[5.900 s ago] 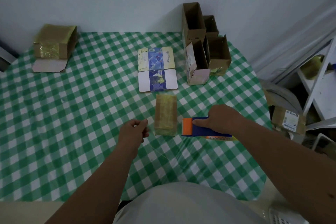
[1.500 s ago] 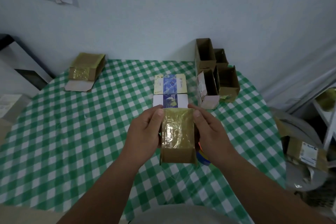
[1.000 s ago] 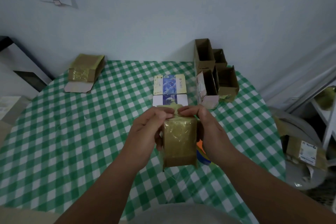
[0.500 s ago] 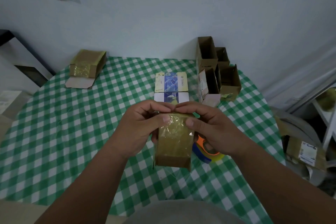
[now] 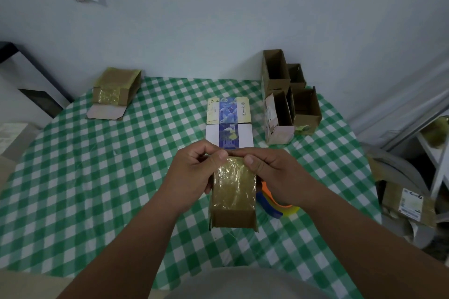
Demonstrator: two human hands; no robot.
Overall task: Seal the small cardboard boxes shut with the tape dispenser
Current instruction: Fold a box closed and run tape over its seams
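Note:
A small brown cardboard box point(image 5: 233, 196), its upper face covered in shiny clear tape, is held up above the table between both hands. My left hand point(image 5: 194, 177) grips its top left corner, thumb on the taped face. My right hand point(image 5: 274, 175) pinches the top right corner, thumb pressed on the tape. The orange and blue tape dispenser point(image 5: 272, 204) lies on the green checked tablecloth point(image 5: 97, 177), partly hidden under my right hand and the box.
Several open brown boxes point(image 5: 286, 97) stand at the back right. A taped box with an open flap point(image 5: 114, 90) lies at the back left. Two flat printed cartons point(image 5: 228, 119) lie in the middle. A shelf and more boxes point(image 5: 408, 204) crowd the right side off the table.
Both hands have kept the box lifted and worked their fingers along its top edge. The box has tilted slightly, and the thumbs now press on the taped face.

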